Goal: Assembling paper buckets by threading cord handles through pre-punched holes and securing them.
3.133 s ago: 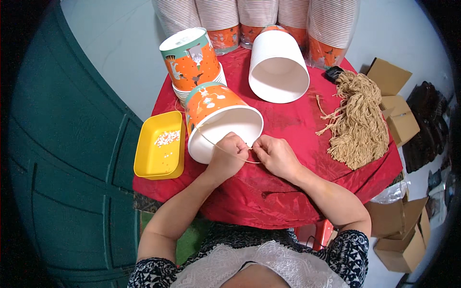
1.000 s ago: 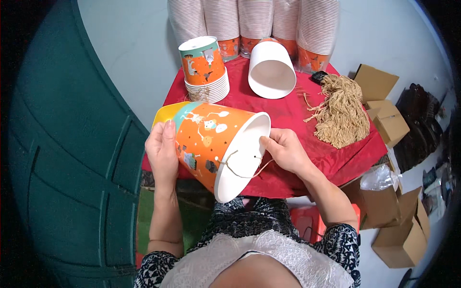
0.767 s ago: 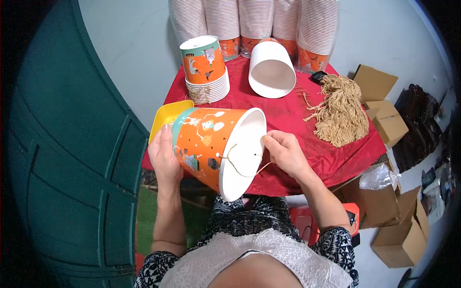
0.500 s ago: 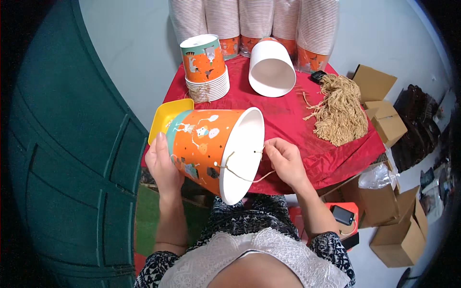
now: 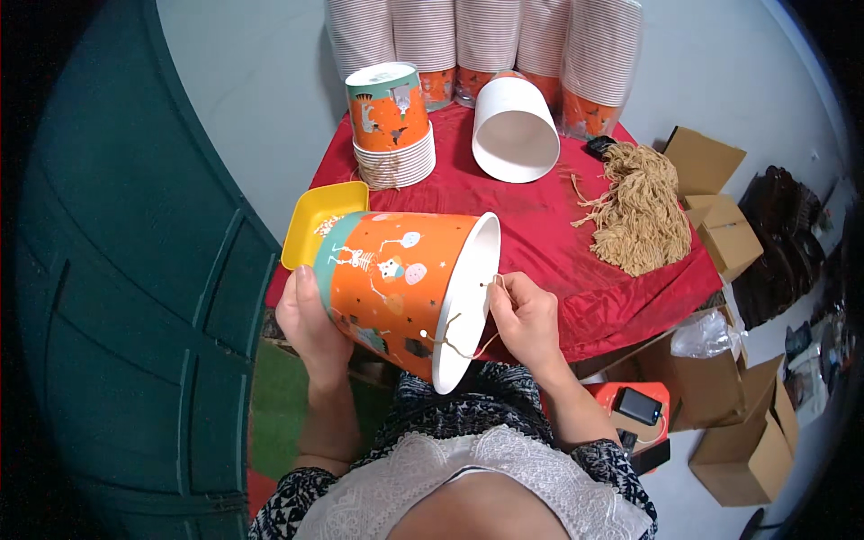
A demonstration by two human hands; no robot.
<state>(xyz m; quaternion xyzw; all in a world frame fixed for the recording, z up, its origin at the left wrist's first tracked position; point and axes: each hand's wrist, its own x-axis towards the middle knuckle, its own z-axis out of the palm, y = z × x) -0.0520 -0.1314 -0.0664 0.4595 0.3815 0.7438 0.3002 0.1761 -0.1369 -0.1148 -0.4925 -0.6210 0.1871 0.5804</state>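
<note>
An orange paper bucket (image 5: 396, 279) with a teal band and cartoon skeleton prints lies on its side in front of me, its white mouth turned to the right. My left hand (image 5: 315, 324) grips it at the teal base end, thumb on the outside. A thin tan cord (image 5: 463, 349) passes through the rim side by a small white bead and loops across the opening. At the far side of the mouth my right hand (image 5: 524, 319) pinches the cord beside a small dark hole in the wall. The fingers partly hide the cord's end.
On the red cloth (image 5: 522, 225) are a yellow tray (image 5: 301, 225) of small white pieces, an upturned bucket stack (image 5: 391, 117), a bucket on its side (image 5: 515, 135) and a tan cord bundle (image 5: 639, 211). Wrapped bucket stacks (image 5: 486, 40) stand behind; cardboard boxes (image 5: 742, 441) lie right.
The bucket has turned a little, its mouth now facing more to the right. My right hand has shifted slightly down, closer to the rim, and the cord's loop is smaller.
</note>
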